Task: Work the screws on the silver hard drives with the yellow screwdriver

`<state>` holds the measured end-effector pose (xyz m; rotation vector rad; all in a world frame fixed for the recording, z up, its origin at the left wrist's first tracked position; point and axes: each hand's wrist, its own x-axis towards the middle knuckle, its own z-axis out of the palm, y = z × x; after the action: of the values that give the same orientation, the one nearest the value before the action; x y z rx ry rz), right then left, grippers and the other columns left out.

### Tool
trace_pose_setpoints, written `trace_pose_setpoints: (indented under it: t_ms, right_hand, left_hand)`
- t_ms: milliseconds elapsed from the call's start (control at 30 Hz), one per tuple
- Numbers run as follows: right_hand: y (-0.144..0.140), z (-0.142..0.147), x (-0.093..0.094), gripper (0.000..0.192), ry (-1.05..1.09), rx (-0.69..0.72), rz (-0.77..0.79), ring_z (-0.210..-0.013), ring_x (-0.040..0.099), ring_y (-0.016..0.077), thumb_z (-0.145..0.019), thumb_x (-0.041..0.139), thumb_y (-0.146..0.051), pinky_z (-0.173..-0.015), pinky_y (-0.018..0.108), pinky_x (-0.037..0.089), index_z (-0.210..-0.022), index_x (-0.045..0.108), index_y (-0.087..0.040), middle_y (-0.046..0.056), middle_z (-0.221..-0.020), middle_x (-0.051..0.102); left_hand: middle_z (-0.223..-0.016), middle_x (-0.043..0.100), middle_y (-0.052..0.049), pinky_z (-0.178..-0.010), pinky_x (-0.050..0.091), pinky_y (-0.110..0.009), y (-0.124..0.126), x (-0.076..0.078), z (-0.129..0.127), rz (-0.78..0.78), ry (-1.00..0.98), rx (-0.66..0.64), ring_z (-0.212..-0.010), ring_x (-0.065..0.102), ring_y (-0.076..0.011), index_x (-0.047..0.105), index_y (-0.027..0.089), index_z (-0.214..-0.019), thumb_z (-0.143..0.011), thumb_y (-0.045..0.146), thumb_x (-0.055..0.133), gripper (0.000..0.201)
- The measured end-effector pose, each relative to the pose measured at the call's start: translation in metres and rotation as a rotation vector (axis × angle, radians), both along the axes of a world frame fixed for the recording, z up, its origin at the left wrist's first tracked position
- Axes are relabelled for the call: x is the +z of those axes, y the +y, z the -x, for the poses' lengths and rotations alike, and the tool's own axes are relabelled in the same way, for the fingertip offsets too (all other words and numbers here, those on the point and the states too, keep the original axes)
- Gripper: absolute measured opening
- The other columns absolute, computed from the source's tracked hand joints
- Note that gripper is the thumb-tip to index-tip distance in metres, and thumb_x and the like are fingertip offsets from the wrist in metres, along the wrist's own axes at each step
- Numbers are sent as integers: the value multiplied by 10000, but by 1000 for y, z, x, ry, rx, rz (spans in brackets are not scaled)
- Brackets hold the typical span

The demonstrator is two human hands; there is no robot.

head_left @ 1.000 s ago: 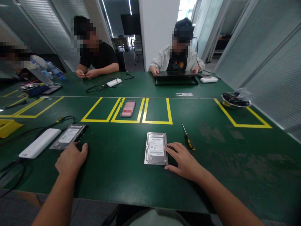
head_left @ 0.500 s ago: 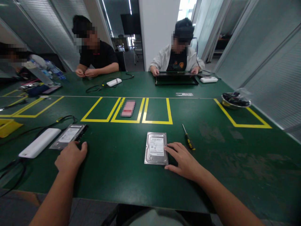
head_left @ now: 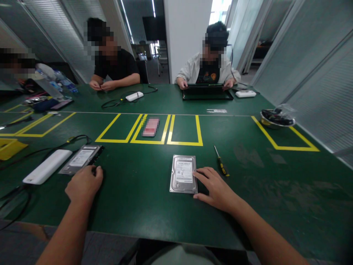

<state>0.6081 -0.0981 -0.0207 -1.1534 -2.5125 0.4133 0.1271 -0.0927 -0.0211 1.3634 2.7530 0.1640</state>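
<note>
A silver hard drive (head_left: pixel 184 173) with a white label lies flat in front of me. My right hand (head_left: pixel 212 186) rests beside it, fingers spread; the index fingertip touches its right edge and the thumb is by the lower right corner. Further left, a second hard drive (head_left: pixel 81 159) lies at a slant, its label up. Against its near edge my left hand (head_left: pixel 84 184) is curled and closed, with the thumb close to the index finger. The back of that hand hides most of its fingers and whatever may be in them.
A screwdriver (head_left: pixel 221 162) lies right of the near drive. White power strip (head_left: pixel 48 167) and cables are at left, beside a yellow bin (head_left: pixel 11 148). Yellow tape (head_left: pixel 184 143) marks the green table. A pink object (head_left: pixel 151 127) and metal bowl (head_left: pixel 277 119) stand further back. Two people sit opposite.
My left index finger has shifted slightly toward the thumb. My right hand and both drives keep their places; the view has moved only a little.
</note>
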Motion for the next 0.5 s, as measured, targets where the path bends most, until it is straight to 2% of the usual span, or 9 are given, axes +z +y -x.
trace_pose_setpoints:
  t_ms: [133,300,500]
  right_hand:
    - [0,0,-1,666,12,0,-13,-1232,458,341,-792,723,-419,-1021,558,424,-1379,494,-204,165,-1320,544]
    - [0,0,-2,658,11,1,-14,-1229,456,342,-801,714,-425,-1025,559,421,-1379,494,-202,163,-1324,541]
    - [-1,0,0,660,-16,-1,7,-1238,443,343,-812,703,-432,-1040,549,408,-1384,488,-183,163,-1340,527]
  left_hand:
    - [-1268,584,-210,-774,515,-540,-2,-1,-3,10,100,30,-1063,601,-429,602,185,-1248,-914,559,268,603]
    - [-1213,606,-203,-809,520,-465,-3,-4,0,-8,162,18,-1038,618,-374,609,147,-1260,-930,497,273,587]
    - [-1131,661,-179,-932,479,-437,-5,-8,8,-39,202,-86,-1114,589,-337,666,95,-1177,-941,401,297,535]
